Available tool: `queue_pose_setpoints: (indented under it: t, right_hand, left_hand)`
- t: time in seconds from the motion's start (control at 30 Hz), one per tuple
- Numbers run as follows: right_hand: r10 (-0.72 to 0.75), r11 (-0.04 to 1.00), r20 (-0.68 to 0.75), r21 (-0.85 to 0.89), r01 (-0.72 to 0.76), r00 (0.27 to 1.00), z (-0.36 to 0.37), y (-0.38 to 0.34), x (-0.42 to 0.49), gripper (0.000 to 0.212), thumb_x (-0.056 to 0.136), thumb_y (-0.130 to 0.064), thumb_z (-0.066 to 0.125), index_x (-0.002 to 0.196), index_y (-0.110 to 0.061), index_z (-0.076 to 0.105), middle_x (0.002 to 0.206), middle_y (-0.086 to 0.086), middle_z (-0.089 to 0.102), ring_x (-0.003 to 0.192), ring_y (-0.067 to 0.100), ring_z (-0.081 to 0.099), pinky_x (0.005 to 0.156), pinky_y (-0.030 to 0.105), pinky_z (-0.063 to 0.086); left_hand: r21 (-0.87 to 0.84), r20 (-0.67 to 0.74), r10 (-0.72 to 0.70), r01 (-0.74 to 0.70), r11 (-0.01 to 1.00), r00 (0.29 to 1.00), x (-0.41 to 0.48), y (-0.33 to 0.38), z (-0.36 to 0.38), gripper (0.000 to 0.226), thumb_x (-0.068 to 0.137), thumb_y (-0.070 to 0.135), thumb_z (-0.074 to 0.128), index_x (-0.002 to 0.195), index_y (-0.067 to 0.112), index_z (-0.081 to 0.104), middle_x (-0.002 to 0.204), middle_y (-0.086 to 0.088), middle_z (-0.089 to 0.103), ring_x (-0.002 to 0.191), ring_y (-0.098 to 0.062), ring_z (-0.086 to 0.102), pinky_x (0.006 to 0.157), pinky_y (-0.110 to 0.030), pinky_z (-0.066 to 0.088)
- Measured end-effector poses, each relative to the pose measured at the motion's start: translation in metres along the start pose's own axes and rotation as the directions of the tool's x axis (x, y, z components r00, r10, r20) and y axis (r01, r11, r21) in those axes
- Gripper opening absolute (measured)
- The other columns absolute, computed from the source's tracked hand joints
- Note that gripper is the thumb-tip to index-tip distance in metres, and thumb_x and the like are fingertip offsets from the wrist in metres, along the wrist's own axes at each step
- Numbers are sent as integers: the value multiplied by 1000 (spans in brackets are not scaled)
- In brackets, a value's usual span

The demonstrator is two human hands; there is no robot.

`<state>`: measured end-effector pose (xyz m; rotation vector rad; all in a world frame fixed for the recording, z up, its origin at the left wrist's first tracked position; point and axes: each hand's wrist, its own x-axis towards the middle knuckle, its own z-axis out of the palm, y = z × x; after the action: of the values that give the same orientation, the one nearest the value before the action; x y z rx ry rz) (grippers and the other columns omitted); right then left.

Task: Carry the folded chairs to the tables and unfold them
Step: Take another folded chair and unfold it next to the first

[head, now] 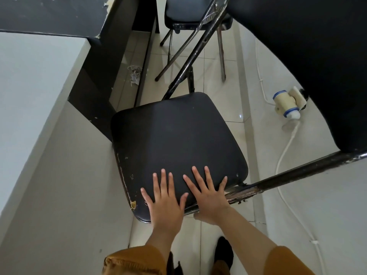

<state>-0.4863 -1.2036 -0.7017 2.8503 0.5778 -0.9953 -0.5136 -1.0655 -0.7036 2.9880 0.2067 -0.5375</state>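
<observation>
Both my hands lie flat on the near edge of the folding chair's seat (174, 139); my left hand (164, 203) has its fingers straight and fanned wide, thumb resting on the vinyl too; my right hand (210, 197) sits just beside it, fingers just as straight and spread, with the little finger reaching towards the seat's right corner; its thumb shows below the near rim, and I cannot tell whether it hooks under. Neither hand grips anything. The seat is a rounded square pad of smooth black vinyl, dull and lightly speckled with pale scuffs; along its left side the covering is frayed, and at the near left corner a tear (133, 204) shows yellowish padding. The chair stands opened out on the glossy pale floor tiles (224, 96), close beside the table (39, 96) on my left, whose top is a plain matt light grey with a black side panel chipped at the edges. The chair's black padded backrest (317, 56) bulks up at the upper right; a round black metal frame tube (297, 173), its paint flaking near the seat, runs from the seat's right corner out to the right. Beyond stands a second folding chair (190, 12), black cushioned seat on thin dark metal legs. Crumpled paper scraps (135, 74) lie under the table; a cream plug adapter (288, 104) bound in blue tape lies on the tiles to the right with a white cable (286, 147) curving from it. My sleeves (135, 262) are mustard cloth; one black shoe (223, 251) shows between my arms.
</observation>
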Motion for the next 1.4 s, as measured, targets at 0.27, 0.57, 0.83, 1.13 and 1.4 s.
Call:
queue_pose_setpoints:
  t: [0.27,0.57,0.83,1.13,1.4]
  right_hand:
    - [68,994,51,85,-72,996,-19,11,12,109,74,-77,49,140,-43,-30,149,-5,-40,137,32,-35,94,83,-1]
    - [235,968,118,62,-243,965,-11,-1,12,106,75,-82,39,133,-42,-40,138,-3,-52,133,36,-40,92,84,8]
    - [290,956,134,-78,-281,948,-6,-7,5,100,79,-80,30,125,-34,-47,135,6,-53,134,46,-32,94,82,7]
    - [322,861,9,413,-297,947,-47,33,36,77,88,-72,21,149,-38,-13,158,0,-22,143,36,-20,110,65,0]
    - [334,892,-44,338,-300,942,-66,81,73,81,87,-73,25,147,-39,-17,157,3,-24,143,39,-16,108,67,13]
  left_hand:
    - [149,113,190,-206,967,975,16,-25,16,105,78,75,45,138,35,-30,142,-3,-43,130,-38,-40,104,-68,-15]
    - [129,60,268,-274,953,962,19,-21,6,101,67,60,74,147,37,18,158,-6,9,142,-43,1,107,-67,8]
    - [93,135,234,-247,965,963,24,-28,19,109,90,43,55,123,43,-49,136,3,-54,125,-34,-50,93,-59,-36]
    - [77,178,260,-277,958,949,24,-30,12,112,76,69,55,128,44,-40,139,5,-48,128,-34,-45,99,-61,-27]
    - [-136,-15,-97,94,986,995,63,-32,-18,68,88,66,4,149,38,18,160,-6,11,147,-33,8,113,-57,16]
